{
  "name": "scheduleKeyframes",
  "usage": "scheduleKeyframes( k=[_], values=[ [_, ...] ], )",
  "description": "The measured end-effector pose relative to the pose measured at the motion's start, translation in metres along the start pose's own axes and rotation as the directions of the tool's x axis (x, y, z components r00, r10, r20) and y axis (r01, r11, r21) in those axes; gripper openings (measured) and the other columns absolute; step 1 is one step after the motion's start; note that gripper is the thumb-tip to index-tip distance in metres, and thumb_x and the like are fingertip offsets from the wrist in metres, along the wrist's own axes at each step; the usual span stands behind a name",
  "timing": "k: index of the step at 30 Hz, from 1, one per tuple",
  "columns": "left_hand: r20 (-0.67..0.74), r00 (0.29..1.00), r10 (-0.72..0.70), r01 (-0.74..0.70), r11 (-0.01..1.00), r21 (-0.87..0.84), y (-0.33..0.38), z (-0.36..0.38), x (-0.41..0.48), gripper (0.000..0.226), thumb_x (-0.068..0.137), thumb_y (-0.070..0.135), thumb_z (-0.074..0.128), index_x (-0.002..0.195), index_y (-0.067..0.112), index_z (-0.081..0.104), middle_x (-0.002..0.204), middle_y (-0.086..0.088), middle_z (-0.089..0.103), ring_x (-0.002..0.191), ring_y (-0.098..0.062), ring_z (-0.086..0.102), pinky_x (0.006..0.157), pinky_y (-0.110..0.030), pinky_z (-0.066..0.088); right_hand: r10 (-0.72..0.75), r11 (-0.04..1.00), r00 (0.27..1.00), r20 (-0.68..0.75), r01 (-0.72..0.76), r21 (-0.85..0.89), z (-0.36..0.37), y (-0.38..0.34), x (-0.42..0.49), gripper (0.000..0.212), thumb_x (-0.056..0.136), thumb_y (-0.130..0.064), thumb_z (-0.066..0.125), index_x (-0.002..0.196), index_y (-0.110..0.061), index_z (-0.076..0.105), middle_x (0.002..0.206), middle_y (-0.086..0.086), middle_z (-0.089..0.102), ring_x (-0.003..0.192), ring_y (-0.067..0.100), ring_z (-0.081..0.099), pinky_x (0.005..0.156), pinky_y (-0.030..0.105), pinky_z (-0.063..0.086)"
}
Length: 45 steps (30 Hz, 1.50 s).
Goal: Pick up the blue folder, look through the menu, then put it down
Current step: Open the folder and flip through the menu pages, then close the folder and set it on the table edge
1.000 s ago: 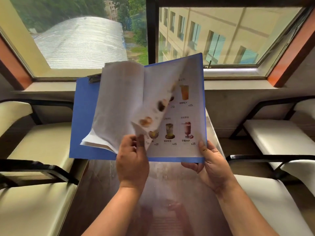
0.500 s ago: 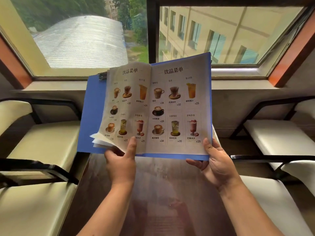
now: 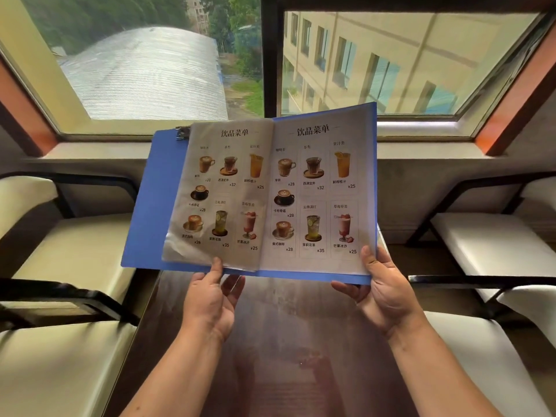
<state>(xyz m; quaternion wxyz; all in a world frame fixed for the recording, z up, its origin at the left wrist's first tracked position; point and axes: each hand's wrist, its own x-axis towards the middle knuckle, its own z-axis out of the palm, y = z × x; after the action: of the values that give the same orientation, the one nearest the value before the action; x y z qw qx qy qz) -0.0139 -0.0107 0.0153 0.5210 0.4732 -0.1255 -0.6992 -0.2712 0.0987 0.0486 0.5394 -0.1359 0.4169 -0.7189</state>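
In the head view, we hold the blue folder (image 3: pixel 144 206) open and raised in the middle of the frame, tilted toward us above the dark table (image 3: pixel 285 326), with the window (image 3: pixel 150 70) behind it across the top.

The menu pages (image 3: pixel 270 191) lie spread, two drink sheets facing us. The risk we see is at the lower left of the folder. The loose left sheet bows at its bottom corner and is pinned only by a thumb, so it could spring up or slip if that thumb eases. The bare blue cover at the far left has no support under it that we can see, so the folder might sag or twist when we lower it.

Our left hand (image 3: pixel 210 302) sits at lower centre, thumb pressed on the bottom edge of the left page, fingers loosely curled beneath, a light pinch and no more. Our right hand (image 3: pixel 382 293) at lower right closes on the folder's bottom right corner, thumb on top of the page, fingers spread underneath the cover.
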Motion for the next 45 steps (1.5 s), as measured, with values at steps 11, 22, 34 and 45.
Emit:
scheduleKeyframes(
  k=[11, 22, 34, 45],
  values=[
    [0.116, 0.933, 0.34, -0.359, 0.905, 0.23, 0.007, 0.0, -0.017, 0.01, 0.103, 0.034, 0.062, 0.1, 0.025, 0.065, 0.1, 0.002, 0.084, 0.084, -0.021, 0.081, 0.066, -0.031, 0.066, -0.004, 1.0, 1.0, 0.005, 0.004, 0.017, -0.003, 0.002, 0.003, 0.031, 0.096, -0.029, 0.059, 0.118, -0.032, 0.08, 0.125, 0.01, 0.079, 0.112, 0.04, 0.075, 0.058, 0.049, 0.069],
    [0.494, 0.77, 0.404, -0.628, 0.616, 0.476, -0.002, -0.001, -0.034, 0.067, 0.057, 0.065, 0.089, 0.115, 0.036, 0.069, 0.086, 0.003, 0.074, 0.067, -0.009, 0.068, 0.065, -0.019, 0.056, -0.022, 0.999, 0.999, 0.032, 0.023, -0.033, 0.002, 0.004, 0.009, 0.037, 0.093, -0.03, 0.062, 0.128, -0.022, 0.072, 0.112, 0.009, 0.083, 0.098, 0.034, 0.08, 0.057, 0.047, 0.068],
    [0.467, 0.815, 0.343, -0.574, 0.582, 0.575, -0.001, 0.005, -0.018, 0.051, 0.091, 0.033, 0.076, 0.137, 0.034, 0.053, 0.127, 0.005, 0.073, 0.11, -0.013, 0.075, 0.089, -0.034, 0.064, 0.019, 0.989, 0.996, 0.083, -0.007, -0.148, 0.009, 0.012, 0.001, 0.043, 0.102, -0.045, 0.053, 0.133, -0.021, 0.07, 0.129, 0.015, 0.076, 0.114, 0.043, 0.073, 0.088, 0.064, 0.061],
    [0.409, 0.838, 0.361, -0.546, 0.537, 0.643, -0.002, 0.003, -0.02, 0.022, 0.102, 0.024, 0.066, 0.121, 0.026, 0.054, 0.115, 0.008, 0.074, 0.097, -0.002, 0.075, 0.076, -0.021, 0.062, -0.116, 0.935, 0.991, 0.059, 0.129, -0.331, 0.014, 0.008, 0.004, 0.027, 0.108, -0.017, 0.054, 0.122, -0.019, 0.077, 0.124, 0.013, 0.08, 0.111, 0.031, 0.077, 0.079, 0.036, 0.065]
  ],
)
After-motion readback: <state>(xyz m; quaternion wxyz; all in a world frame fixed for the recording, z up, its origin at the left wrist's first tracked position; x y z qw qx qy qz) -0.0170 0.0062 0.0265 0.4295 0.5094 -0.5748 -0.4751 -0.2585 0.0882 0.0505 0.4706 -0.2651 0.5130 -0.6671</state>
